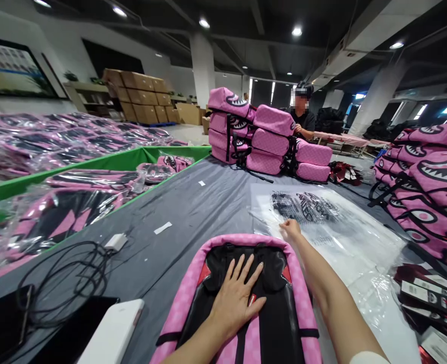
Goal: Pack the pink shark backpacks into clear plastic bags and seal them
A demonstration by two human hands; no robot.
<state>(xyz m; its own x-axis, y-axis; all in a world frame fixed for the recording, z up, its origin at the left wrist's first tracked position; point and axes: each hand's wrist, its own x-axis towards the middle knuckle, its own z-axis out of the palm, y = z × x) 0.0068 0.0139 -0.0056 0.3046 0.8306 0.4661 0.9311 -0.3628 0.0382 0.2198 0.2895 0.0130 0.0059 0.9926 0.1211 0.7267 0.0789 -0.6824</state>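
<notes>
A pink checked backpack lies on the table in front of me, its black strap side facing up. My left hand rests flat on the black padding, fingers spread. Beyond the backpack's right edge, my right hand has its fingers pinched at the near left edge of a clear plastic bag with black print. That bag lies on top of a flat pile of similar bags. The fingertips are small in view, and how many layers they grip cannot be made out.
Pink backpacks are stacked at the table's far end, with a person behind them. More backpacks and dark tags lie right. Left are a green-edged bin of wrapped backpacks, cables and a white power bank.
</notes>
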